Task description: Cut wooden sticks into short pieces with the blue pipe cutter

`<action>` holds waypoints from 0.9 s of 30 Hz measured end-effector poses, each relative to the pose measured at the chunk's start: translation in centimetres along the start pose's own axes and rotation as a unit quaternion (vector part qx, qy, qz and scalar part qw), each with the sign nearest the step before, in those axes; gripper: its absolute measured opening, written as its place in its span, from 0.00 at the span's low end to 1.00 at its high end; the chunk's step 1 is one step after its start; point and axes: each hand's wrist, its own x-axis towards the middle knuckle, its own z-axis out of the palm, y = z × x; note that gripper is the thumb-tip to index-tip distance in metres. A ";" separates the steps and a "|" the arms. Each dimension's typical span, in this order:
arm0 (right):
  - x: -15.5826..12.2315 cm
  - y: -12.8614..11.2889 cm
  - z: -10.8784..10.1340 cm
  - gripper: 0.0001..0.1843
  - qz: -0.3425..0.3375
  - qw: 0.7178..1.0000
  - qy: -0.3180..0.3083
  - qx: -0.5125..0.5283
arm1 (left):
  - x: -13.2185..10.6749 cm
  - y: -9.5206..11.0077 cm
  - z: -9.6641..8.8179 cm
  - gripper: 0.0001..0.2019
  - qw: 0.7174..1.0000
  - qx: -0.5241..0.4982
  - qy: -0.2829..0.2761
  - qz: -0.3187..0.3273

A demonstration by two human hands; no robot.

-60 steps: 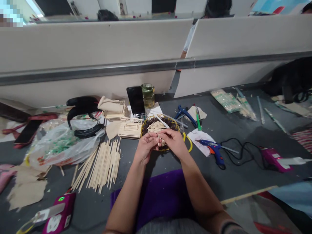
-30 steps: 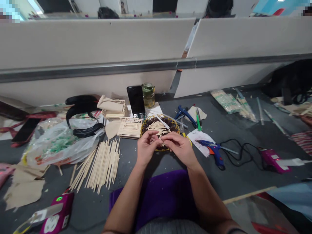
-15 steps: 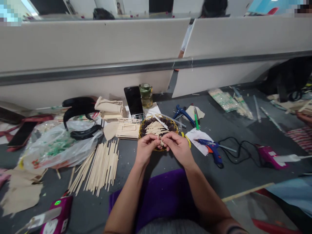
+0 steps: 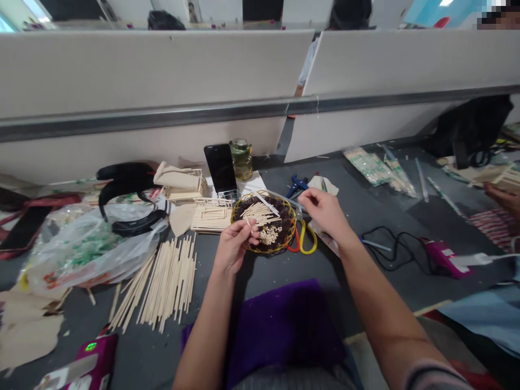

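My left hand pinches a short wooden stick at the near left rim of a dark woven basket with yellow edging. Inside the basket lie thin cut sticks, a pile of tiny wooden bits and a white strip. To the right, my right hand is raised with its fingers curled together; whether anything is in them is hidden. Scissors with red and yellow handles lie between that hand and the basket. My right hand and forearm cover the blue glue gun's spot.
Loose long sticks lie left of my left arm. Behind are stick-built models, a propped phone and a green jar. A plastic bag sits left; a black cable and magenta box right.
My hands were together over the basket's near edge. The right has moved away to the right and up, uncovering the wooden bits and scissors. The left has shifted slightly left, keeping the stick.
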 end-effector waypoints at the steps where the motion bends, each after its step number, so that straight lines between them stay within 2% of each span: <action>1: 1.2 1.0 -0.3 0.10 0.016 0.995 -0.017 -0.095 | 0.0 0.1 -0.1 0.19 1.000 -0.009 -0.003 -0.007; 2: 2.3 1.9 -0.4 0.10 0.033 0.981 -0.042 -0.187 | 0.1 0.2 -0.2 0.19 1.000 -0.016 -0.005 -0.014; 5: 5.0 4.2 -0.3 0.11 0.056 0.962 -0.076 -0.257 | 0.1 0.4 -0.5 0.20 0.999 -0.030 -0.010 -0.026; 11: 7.7 6.9 1.3 0.14 0.085 0.929 -0.142 -0.330 | 0.5 0.4 -1.1 0.15 1.000 -0.023 -0.003 0.005; 16: 9.1 8.1 2.5 0.14 0.110 0.918 -0.160 -0.346 | 0.9 0.3 -1.4 0.16 0.999 -0.017 0.021 0.024; 19: 9.8 8.1 2.3 0.13 0.118 0.921 -0.147 -0.340 | 1.0 0.3 -1.5 0.18 0.999 -0.010 0.023 0.024; 21: 10.2 7.7 1.4 0.14 0.122 0.927 -0.121 -0.334 | 1.0 0.2 -1.6 0.17 0.999 -0.009 0.021 0.024; 24: 10.1 6.8 -0.9 0.17 0.116 0.938 -0.060 -0.322 | 1.0 0.2 -1.6 0.16 0.999 -0.010 0.025 0.024; 27: 8.8 5.8 -3.4 0.19 0.083 0.951 0.004 -0.299 | 1.0 0.2 -1.5 0.16 0.999 -0.014 0.022 0.026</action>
